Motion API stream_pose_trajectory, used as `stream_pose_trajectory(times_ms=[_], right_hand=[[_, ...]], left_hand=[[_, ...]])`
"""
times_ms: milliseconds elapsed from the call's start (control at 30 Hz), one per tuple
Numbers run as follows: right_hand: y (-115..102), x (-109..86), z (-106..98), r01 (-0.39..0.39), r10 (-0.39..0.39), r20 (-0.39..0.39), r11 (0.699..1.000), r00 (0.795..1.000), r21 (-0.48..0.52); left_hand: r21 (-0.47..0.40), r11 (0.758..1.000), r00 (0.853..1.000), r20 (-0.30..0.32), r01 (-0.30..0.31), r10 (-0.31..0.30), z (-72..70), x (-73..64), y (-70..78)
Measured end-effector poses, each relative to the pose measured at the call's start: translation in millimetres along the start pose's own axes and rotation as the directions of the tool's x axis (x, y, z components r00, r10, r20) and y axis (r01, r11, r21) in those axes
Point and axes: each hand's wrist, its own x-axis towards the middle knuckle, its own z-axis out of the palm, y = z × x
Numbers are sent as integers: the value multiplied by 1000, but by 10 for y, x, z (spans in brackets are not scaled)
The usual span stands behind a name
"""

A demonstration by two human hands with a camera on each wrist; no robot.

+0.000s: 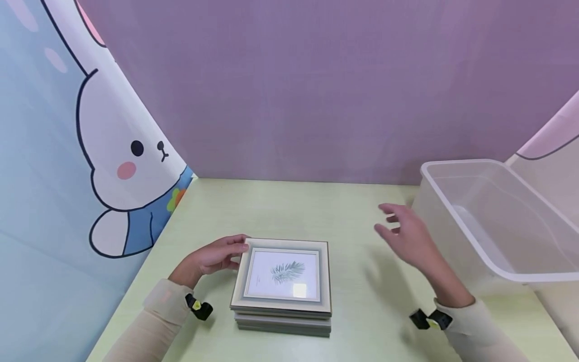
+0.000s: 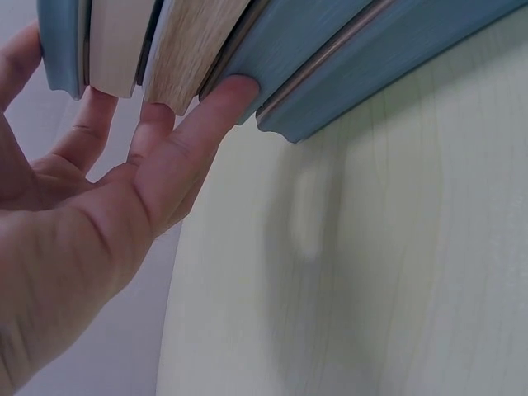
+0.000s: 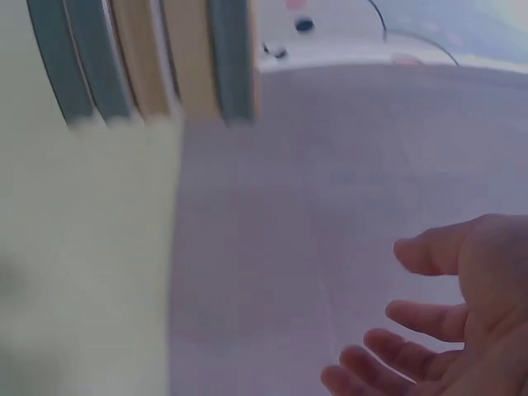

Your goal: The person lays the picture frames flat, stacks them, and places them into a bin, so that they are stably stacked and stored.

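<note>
A stack of picture frames lies flat on the table, the top one a cream frame around a green leaf print. My left hand touches the stack's left side, with a fingertip at the top frame's far left corner. In the left wrist view, the thumb rests against the edges of the blue and wood-toned frames, and other fingers reach up beside them. To the right, my right hand hovers above the table, fingers spread and apart from the stack, holding nothing.
A translucent plastic bin stands at the table's right side, beside my right forearm. A purple backdrop rises behind the pale green table. On the left hangs a cloth with a cartoon rabbit.
</note>
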Motion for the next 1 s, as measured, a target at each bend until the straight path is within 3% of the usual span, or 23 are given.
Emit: stream_pose_trajectory(times_ms=[300,567,1000], right_hand=[[101,124,-480,-81,41,-199,976,979,-200],[316,182,-669,-181,126,-203,943,971,-279],[521,95,-749,-323,260,-201,847,944,-422]], left_hand=[[-4,1000,1000,5,2,-2,-3,3,21],[-8,1000,1000,14,-3,3,15,6,25],[-21,1000,999,37,-11,12,0,16,11]])
